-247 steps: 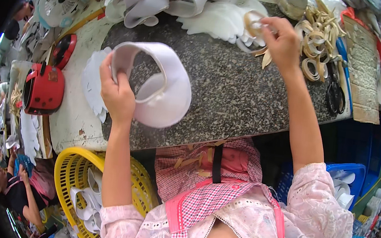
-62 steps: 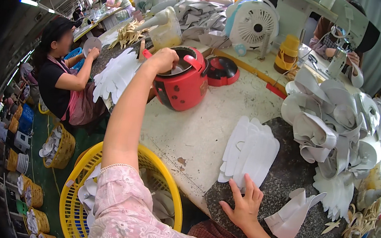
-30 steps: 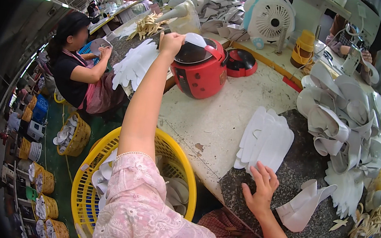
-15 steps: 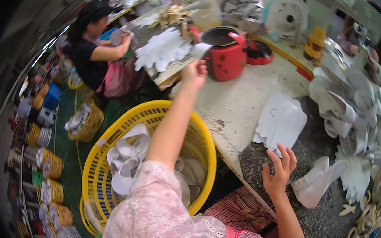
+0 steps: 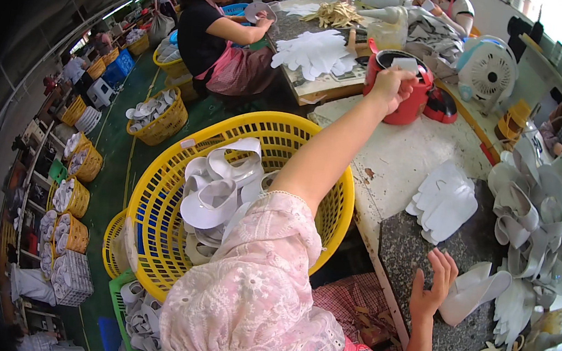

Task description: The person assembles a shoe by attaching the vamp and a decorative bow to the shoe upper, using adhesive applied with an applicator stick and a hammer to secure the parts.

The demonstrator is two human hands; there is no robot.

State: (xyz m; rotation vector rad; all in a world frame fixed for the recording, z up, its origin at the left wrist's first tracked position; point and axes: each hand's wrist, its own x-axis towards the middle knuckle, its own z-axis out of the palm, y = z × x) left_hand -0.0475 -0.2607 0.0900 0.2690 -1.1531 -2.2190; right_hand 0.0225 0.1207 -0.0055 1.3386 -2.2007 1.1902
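My left hand (image 5: 393, 90), arm stretched out, pinches a small white flat piece (image 5: 405, 64) at the mouth of a red pot (image 5: 406, 111). Whether the piece touches the pot's inside I cannot tell. Above the dark speckled mat (image 5: 410, 259) hovers my right hand (image 5: 432, 287), fingers spread and holding nothing. Right beside it a white shoe upper (image 5: 474, 294) stands on the mat. A fanned stack of white cut pieces (image 5: 443, 201) lies a little farther off, on the mat's far edge.
A big yellow basket (image 5: 155, 189) with white shoe uppers (image 5: 221, 182) stands left of the table. Heaped uppers (image 5: 534, 204) fill the right side. A fan (image 5: 488, 71) and yellow cups (image 5: 511, 122) stand behind. At the left, a person (image 5: 214, 36) works seated by another white stack (image 5: 314, 53).
My left hand has brought the white piece from the pot's left side to over its mouth. The view has shifted; my right hand stays spread near the shoe upper.
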